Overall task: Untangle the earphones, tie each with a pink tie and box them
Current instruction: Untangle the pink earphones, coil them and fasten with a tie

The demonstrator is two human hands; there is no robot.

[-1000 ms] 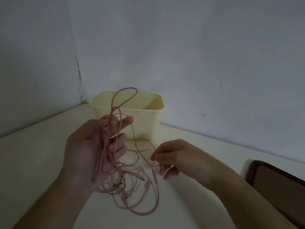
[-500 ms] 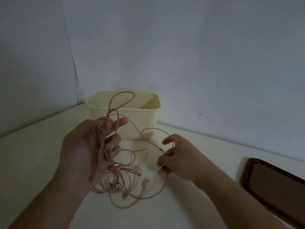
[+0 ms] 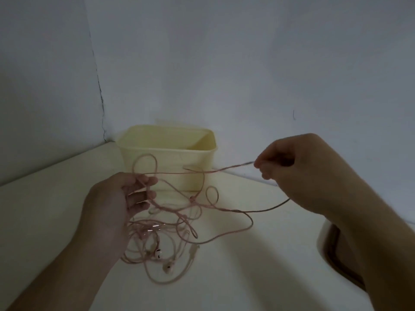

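A tangle of pink earphone cables (image 3: 170, 223) hangs from my left hand (image 3: 116, 203) down onto the cream table, with earbuds (image 3: 168, 267) lying at the bottom of the heap. My left hand holds cable strands between its fingers, palm turned right. My right hand (image 3: 289, 169) is raised at the right and pinches one cable strand, drawn out taut from the tangle. A pale yellow open box (image 3: 167, 140) stands behind the tangle, near the wall corner.
A dark brown tray with a white rim (image 3: 336, 250) sits at the table's right edge, partly hidden by my right forearm. Grey walls meet in a corner behind the box.
My right hand moved up and to the right, pulling one cable strand out of the tangle. My left hand stayed about where it was, and the loops spread out lower on the table.
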